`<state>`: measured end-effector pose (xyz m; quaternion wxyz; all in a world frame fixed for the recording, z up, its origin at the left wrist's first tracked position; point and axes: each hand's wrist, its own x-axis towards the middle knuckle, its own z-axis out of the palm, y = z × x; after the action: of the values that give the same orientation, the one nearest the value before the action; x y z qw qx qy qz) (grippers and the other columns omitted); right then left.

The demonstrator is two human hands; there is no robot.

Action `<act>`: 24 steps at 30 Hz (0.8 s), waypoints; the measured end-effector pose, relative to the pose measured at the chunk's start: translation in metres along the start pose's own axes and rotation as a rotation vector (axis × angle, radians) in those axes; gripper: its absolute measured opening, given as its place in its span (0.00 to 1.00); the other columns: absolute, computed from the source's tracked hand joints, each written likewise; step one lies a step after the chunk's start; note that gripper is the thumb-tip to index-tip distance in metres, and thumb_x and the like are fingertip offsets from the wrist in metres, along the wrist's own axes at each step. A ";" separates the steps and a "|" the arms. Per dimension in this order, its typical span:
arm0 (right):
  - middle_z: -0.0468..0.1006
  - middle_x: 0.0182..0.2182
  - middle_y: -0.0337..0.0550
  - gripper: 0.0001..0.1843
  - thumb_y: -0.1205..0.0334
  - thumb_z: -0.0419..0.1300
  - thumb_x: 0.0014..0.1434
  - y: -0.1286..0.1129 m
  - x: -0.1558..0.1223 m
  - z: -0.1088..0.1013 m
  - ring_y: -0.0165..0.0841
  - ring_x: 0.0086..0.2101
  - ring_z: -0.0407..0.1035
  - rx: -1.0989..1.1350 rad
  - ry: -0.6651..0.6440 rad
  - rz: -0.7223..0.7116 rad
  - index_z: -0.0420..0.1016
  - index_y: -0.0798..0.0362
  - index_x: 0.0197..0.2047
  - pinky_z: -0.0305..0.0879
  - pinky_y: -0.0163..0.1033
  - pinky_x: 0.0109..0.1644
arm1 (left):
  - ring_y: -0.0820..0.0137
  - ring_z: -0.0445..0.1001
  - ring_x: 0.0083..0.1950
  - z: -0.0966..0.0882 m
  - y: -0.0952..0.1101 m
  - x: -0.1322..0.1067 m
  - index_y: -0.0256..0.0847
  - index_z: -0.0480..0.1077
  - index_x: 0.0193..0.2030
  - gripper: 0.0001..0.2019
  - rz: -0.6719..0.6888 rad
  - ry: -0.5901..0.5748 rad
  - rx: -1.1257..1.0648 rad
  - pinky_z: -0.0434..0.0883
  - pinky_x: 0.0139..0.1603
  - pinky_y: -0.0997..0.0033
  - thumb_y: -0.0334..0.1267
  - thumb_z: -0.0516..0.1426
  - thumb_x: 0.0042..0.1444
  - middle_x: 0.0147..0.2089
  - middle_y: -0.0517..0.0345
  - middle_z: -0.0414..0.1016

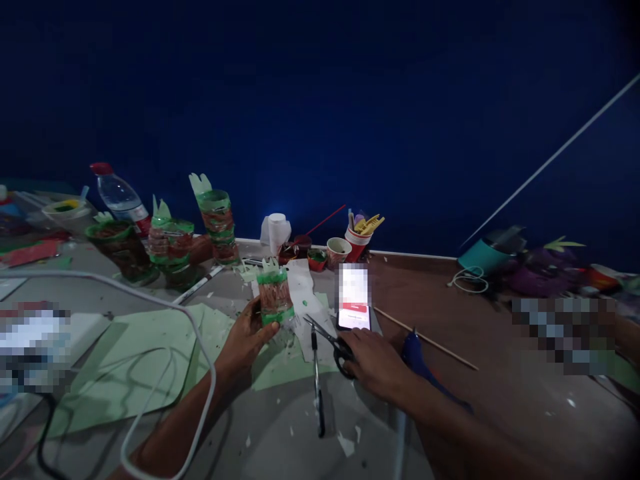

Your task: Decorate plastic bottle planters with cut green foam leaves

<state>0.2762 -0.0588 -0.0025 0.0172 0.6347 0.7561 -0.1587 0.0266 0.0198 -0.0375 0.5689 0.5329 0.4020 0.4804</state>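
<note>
My left hand [250, 340] is closed around a small container [275, 293] that looks cut from a plastic bottle. Green bands circle its top and bottom, a reddish-brown band lies between, and pale green pieces stick up from its rim. At the lower edge of a lit phone [356, 317], my right hand [373, 360] has its fingers on the black handles of the scissors [327, 337], blades pointing left toward the container. Between my hands lies a slim pen-like tool [317, 393] with dark ends. Under the container are pale green paper [280, 373] and scraps.
Similar banded containers [217, 223] and a red-capped bottle [120, 197] stand at the back left. Cups [339, 250] line the wall. A blue glue gun [415, 353] and wooden stick [430, 339] lie at right. A white cable [213, 373] loops across my left forearm.
</note>
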 end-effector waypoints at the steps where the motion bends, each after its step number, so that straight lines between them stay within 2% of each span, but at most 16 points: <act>1: 0.73 0.46 0.53 0.22 0.69 0.56 0.53 0.000 0.001 -0.002 0.46 0.47 0.66 0.010 -0.007 -0.006 0.68 0.55 0.52 0.59 0.45 0.49 | 0.54 0.67 0.59 -0.001 -0.001 0.000 0.41 0.62 0.58 0.31 0.003 -0.001 -0.003 0.62 0.62 0.50 0.42 0.64 0.46 0.59 0.46 0.68; 8: 0.74 0.43 0.51 0.14 0.66 0.55 0.54 0.005 0.002 -0.020 0.42 0.44 0.68 0.136 0.040 -0.008 0.70 0.55 0.45 0.60 0.42 0.45 | 0.53 0.65 0.61 -0.003 -0.001 -0.001 0.45 0.65 0.56 0.28 0.033 -0.008 -0.003 0.59 0.63 0.47 0.43 0.64 0.47 0.60 0.48 0.68; 14: 0.77 0.38 0.45 0.16 0.65 0.54 0.52 0.018 0.006 -0.032 0.37 0.39 0.71 0.508 0.221 0.053 0.68 0.53 0.46 0.64 0.42 0.44 | 0.53 0.64 0.62 -0.001 0.005 -0.005 0.45 0.63 0.57 0.29 0.012 0.001 -0.005 0.59 0.63 0.49 0.43 0.63 0.48 0.61 0.48 0.66; 18: 0.78 0.39 0.43 0.19 0.65 0.55 0.50 0.016 0.007 -0.024 0.37 0.41 0.72 0.803 0.291 0.001 0.67 0.52 0.48 0.66 0.42 0.47 | 0.53 0.65 0.61 -0.003 0.005 -0.004 0.43 0.62 0.59 0.30 0.026 0.011 0.094 0.59 0.63 0.50 0.41 0.63 0.48 0.61 0.46 0.66; 21: 0.77 0.40 0.45 0.19 0.64 0.56 0.50 0.010 0.007 -0.012 0.37 0.42 0.71 0.879 0.289 0.001 0.68 0.53 0.48 0.66 0.44 0.49 | 0.55 0.65 0.60 -0.003 0.006 -0.002 0.43 0.61 0.59 0.31 0.031 0.059 0.133 0.59 0.63 0.51 0.41 0.64 0.46 0.60 0.47 0.67; 24: 0.76 0.41 0.45 0.19 0.64 0.56 0.50 0.004 0.008 -0.001 0.37 0.42 0.71 0.937 0.286 0.018 0.68 0.54 0.48 0.65 0.44 0.50 | 0.56 0.65 0.61 -0.004 0.007 0.000 0.43 0.56 0.61 0.34 0.015 0.087 0.114 0.63 0.60 0.54 0.42 0.63 0.48 0.62 0.45 0.63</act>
<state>0.2782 -0.0499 -0.0042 -0.3727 0.5960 0.5928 -0.3929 0.0217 0.0202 -0.0312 0.5159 0.5463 0.4490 0.4836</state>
